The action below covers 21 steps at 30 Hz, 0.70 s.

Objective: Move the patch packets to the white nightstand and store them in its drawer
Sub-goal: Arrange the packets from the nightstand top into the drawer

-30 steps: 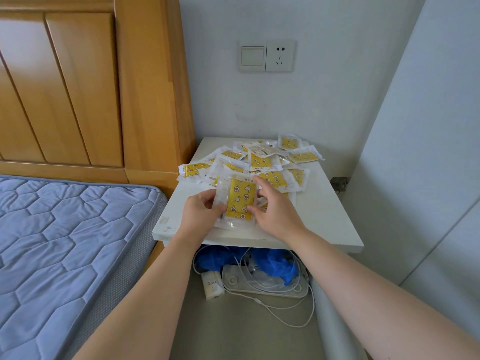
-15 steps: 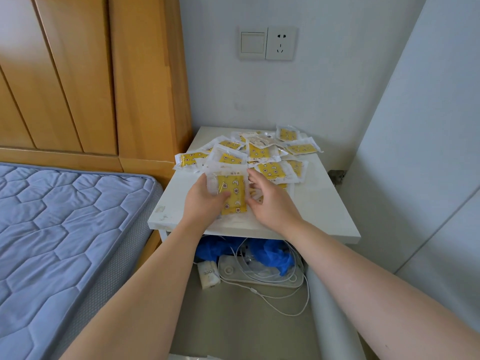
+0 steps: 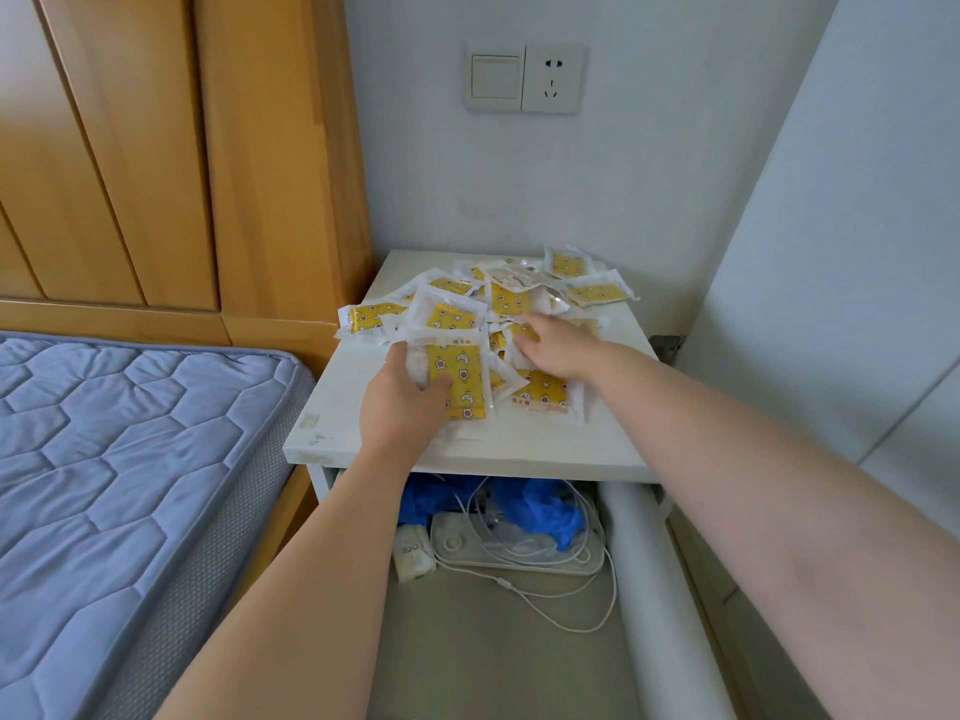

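Beside the blue mattress (image 3: 130, 459), you are gathering patch packets (image 3: 592, 292) on the counter of the white nightstand (image 3: 597, 439). Your left hand (image 3: 405, 402) is gripping a small stack (image 3: 462, 376), thumb pressing on top, likely to keep the slippery sleeves squared. Your right hand (image 3: 556, 345) is reaching into the scatter — whether its fingers (image 3: 524, 332) are pinching one is unclear. Below, the drawer (image 3: 493, 646) is standing open — no packet showing inside.
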Tool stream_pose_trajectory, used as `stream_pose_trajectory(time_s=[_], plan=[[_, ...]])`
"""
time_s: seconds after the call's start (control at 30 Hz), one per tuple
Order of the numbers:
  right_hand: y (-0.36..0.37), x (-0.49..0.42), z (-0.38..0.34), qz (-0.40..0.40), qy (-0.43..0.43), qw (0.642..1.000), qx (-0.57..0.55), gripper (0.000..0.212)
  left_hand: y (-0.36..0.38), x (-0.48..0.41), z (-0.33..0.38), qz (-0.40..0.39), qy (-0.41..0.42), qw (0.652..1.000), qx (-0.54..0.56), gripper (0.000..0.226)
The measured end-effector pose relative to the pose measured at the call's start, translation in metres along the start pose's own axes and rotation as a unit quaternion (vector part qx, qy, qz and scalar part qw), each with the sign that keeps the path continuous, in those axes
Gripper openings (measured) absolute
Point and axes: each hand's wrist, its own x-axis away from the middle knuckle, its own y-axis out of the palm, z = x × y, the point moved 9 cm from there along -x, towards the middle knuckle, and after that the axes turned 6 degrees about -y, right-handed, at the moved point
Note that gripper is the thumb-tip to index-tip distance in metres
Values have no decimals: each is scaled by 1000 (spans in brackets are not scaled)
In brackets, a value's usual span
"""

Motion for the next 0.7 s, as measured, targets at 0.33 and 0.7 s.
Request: stream_pose_trajectory(time_s=[0.33, 0.7], plan=[[-33, 39, 17, 254, 51, 953, -154, 28, 3, -1, 0, 1, 11, 1000, -19, 62], [-33, 4, 24, 186, 231, 934, -197, 64, 3, -1, 0, 2, 19, 999, -26, 59]])
